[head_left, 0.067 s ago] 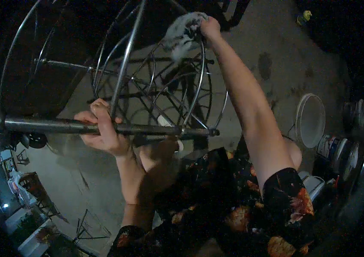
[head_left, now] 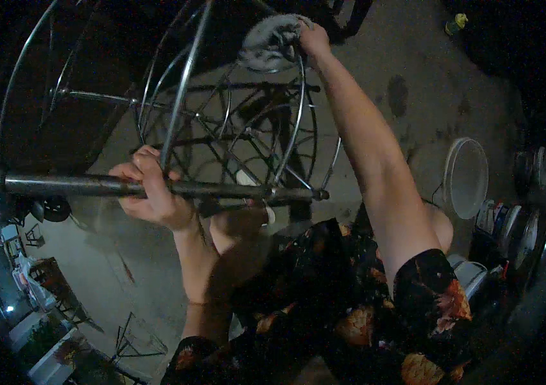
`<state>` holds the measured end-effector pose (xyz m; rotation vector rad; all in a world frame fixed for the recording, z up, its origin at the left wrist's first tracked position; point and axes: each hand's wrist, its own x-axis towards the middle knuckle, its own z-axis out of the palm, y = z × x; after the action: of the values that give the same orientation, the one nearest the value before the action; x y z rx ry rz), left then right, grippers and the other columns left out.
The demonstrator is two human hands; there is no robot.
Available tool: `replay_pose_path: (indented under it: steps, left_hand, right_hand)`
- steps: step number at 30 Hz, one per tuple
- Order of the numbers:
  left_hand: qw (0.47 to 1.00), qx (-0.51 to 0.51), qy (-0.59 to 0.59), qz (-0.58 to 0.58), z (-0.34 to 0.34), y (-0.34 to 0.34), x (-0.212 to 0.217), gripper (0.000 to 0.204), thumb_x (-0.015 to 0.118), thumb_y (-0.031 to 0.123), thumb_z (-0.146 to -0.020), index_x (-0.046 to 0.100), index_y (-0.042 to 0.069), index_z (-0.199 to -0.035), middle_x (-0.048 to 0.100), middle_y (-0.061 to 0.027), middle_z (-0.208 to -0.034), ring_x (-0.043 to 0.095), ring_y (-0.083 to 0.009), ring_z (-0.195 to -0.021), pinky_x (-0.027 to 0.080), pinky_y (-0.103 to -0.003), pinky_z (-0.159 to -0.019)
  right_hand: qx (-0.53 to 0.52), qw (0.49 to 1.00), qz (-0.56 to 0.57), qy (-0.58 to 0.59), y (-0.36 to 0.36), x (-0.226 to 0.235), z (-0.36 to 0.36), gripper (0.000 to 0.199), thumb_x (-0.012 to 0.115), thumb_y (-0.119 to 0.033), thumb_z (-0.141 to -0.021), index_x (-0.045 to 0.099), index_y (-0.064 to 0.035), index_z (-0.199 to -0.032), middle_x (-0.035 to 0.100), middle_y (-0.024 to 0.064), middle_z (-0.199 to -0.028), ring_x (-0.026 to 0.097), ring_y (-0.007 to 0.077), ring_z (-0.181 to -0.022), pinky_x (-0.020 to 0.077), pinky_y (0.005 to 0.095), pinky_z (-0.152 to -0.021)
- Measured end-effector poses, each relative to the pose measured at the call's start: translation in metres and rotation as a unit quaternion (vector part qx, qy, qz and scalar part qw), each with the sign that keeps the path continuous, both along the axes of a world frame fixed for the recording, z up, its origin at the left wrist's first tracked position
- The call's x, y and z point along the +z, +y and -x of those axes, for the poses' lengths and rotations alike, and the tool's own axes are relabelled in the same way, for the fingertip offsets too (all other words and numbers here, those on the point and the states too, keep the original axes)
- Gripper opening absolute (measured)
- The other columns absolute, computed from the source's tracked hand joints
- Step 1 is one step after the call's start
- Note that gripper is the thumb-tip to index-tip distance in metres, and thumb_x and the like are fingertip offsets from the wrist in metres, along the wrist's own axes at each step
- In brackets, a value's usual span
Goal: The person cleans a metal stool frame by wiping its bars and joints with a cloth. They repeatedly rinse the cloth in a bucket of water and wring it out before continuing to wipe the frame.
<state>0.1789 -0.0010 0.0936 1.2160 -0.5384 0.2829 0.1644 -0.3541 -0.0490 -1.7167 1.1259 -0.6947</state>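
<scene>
A metal frame of curved, shiny bars and straight tubes fills the upper left and middle. My left hand (head_left: 153,188) is wrapped round its thick near tube (head_left: 61,186), close to where a long slanting bar (head_left: 186,83) meets it. At the far side, my right hand (head_left: 313,40) grips a grey-white cloth (head_left: 271,45) against the top of a curved bar (head_left: 302,109). The cloth bunches to the left of my fingers and hides that bar's upper end. How far it wraps round the metal I cannot tell.
To the right stands a pale round bucket (head_left: 467,178), with several more tubs and lids (head_left: 513,228) beyond it. A small yellow item (head_left: 456,24) lies at the far right. On the left lie a wheel (head_left: 54,208) and a thin metal stand (head_left: 135,340).
The cloth has swung into a rounder bundle, its hanging end drawn up, while my right hand stays almost in place. My left hand keeps its hold on the tube.
</scene>
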Motion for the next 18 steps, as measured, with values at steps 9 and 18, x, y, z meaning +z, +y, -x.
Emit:
replay_pose_path:
  steps: [9,18]
  left_hand:
    - [0.994,0.093,0.049,-0.03,-0.006,-0.016,0.009,0.011,0.058,0.004,-0.078,0.047,0.002,-0.081,0.055,-0.01,-0.073,0.051,-0.0143,-0.06,0.041,-0.023,-0.043]
    - [0.989,0.137,0.06,0.005,-0.014,-0.039,0.012,0.012,0.056,0.004,-0.074,0.046,-0.001,-0.078,0.049,-0.0074,-0.07,0.045,-0.0122,-0.052,0.039,-0.022,-0.041]
  right_hand:
    - [-0.031,0.993,0.054,-0.101,0.104,0.002,0.051,0.044,0.054,-0.028,-0.085,0.037,0.0022,-0.113,0.057,0.0249,-0.099,0.056,0.0403,-0.09,0.0444,0.0457,-0.074]
    - [0.194,0.963,-0.087,-0.166,0.21,0.015,0.152,0.041,0.056,-0.025,-0.086,0.046,-0.001,-0.117,0.058,0.0101,-0.107,0.054,0.0227,-0.096,0.0396,0.0316,-0.087]
